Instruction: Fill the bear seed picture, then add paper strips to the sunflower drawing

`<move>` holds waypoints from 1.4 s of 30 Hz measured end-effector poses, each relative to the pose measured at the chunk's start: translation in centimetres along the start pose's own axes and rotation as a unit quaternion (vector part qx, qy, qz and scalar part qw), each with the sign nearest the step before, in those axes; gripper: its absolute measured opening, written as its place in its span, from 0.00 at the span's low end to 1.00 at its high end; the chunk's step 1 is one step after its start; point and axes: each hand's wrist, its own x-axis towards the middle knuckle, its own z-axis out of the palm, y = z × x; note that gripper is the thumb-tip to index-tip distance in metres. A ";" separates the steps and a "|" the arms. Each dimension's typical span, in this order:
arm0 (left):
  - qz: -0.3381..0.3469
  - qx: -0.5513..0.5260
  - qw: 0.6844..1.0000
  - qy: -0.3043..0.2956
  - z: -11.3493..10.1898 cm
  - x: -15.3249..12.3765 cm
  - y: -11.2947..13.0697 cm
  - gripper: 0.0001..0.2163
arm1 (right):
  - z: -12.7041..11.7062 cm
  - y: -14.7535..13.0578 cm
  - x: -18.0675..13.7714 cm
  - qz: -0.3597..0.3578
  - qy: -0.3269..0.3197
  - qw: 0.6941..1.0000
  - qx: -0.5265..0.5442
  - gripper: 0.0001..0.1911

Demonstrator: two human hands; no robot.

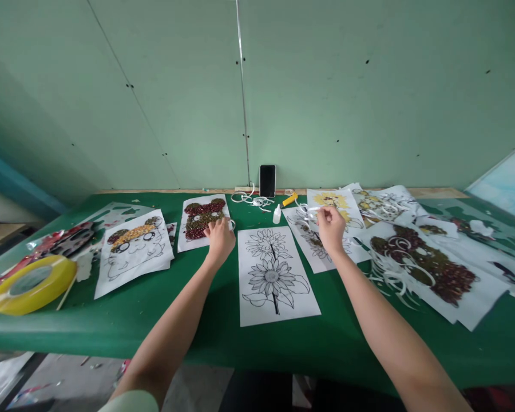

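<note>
My left hand [221,239] is over the right edge of a bear picture [199,233] filled with dark red and green seed-like pieces. Its fingers are curled; a small white curl shows beside them, and what they grip is unclear. My right hand [331,228] is closed in a pinch on a thin white strip [311,210], above a sunflower drawing [313,243] partly covered by the hand. Between my arms lies a line-drawn sheet with two sunflowers [274,280]. A small white glue bottle [277,214] stands behind it.
A phone [267,181] leans on the wall near loose white strips [251,199] and a yellow tool [290,199]. At left are a hamster sheet [133,254] and a yellow tape roll [32,285]. More pictures [442,269] and curled strips [395,274] lie at right.
</note>
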 end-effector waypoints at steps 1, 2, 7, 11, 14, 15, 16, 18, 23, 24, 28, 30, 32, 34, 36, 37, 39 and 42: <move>-0.011 0.020 1.000 -0.003 -0.3 0.1 -0.2 0.20 | 0.0 0.0 0.0 0.000 0.000 1.000 0.002 0.13; -0.019 0.034 0.999 -0.008 -0.6 0.3 -0.3 0.18 | 0.0 -0.1 -0.1 0.000 0.000 1.000 0.005 0.13; -0.031 0.051 0.996 -0.062 -1.2 0.6 -0.7 0.07 | 0.0 -0.9 -0.5 0.005 -0.016 1.000 0.020 0.12; -0.023 0.056 0.996 -0.059 -0.6 0.6 -0.8 0.06 | -0.1 -1.2 -0.6 0.003 -0.020 0.999 0.026 0.11; -0.011 0.043 0.999 -0.031 -0.1 0.7 -0.8 0.07 | 0.0 -1.1 -0.6 0.005 -0.022 0.999 0.027 0.11; -0.004 0.029 0.999 -0.019 0.0 0.7 -0.8 0.08 | 0.1 -1.0 -0.5 0.005 -0.022 0.999 0.026 0.11; 0.004 0.011 1.000 -0.007 0.0 0.8 -0.7 0.08 | 0.1 -1.0 -0.5 0.005 -0.021 0.999 0.024 0.11; 0.021 -0.028 0.999 0.015 0.0 0.9 -0.4 0.08 | 0.2 -1.0 -0.5 0.006 -0.021 1.000 0.021 0.11; 0.069 -0.108 0.991 0.042 -0.4 1.1 0.5 0.06 | 0.2 -1.1 -0.7 0.008 -0.038 0.999 0.032 0.11; 0.083 -0.122 0.988 0.047 -0.5 1.1 0.7 0.06 | 0.2 -1.2 -0.7 0.005 -0.042 0.998 0.035 0.11; 0.147 -0.160 0.974 0.072 -1.0 0.7 1.5 0.05 | 0.2 -1.0 -0.8 0.002 -0.056 0.998 0.040 0.12; 0.169 -0.164 0.969 0.078 -1.2 0.4 1.8 0.05 | 0.2 -0.8 -0.8 0.006 -0.060 0.997 0.042 0.13; 0.182 -0.167 0.966 0.080 -1.3 0.1 2.0 0.07 | 0.3 -0.7 -0.8 0.005 -0.061 0.997 0.039 0.13; 0.193 -0.169 0.963 0.084 -1.3 -0.1 2.2 0.07 | 0.4 -0.8 -0.8 0.002 -0.058 0.998 0.034 0.13; 0.204 -0.169 0.960 0.090 -1.2 -0.1 2.2 0.06 | 0.3 -0.9 -0.9 -0.002 -0.058 0.998 0.023 0.12; 0.207 -0.167 0.960 0.091 -1.2 -0.1 2.2 0.06 | 0.3 -1.0 -0.9 -0.004 -0.059 0.998 0.017 0.12; 0.207 -0.163 0.960 0.091 -1.1 -0.1 2.2 0.06 | 0.3 -1.1 -1.0 -0.007 -0.064 0.998 0.009 0.11; 0.208 -0.165 0.959 0.095 -1.0 0.0 2.1 0.06 | 0.3 -1.1 -1.0 -0.009 -0.064 0.998 0.005 0.11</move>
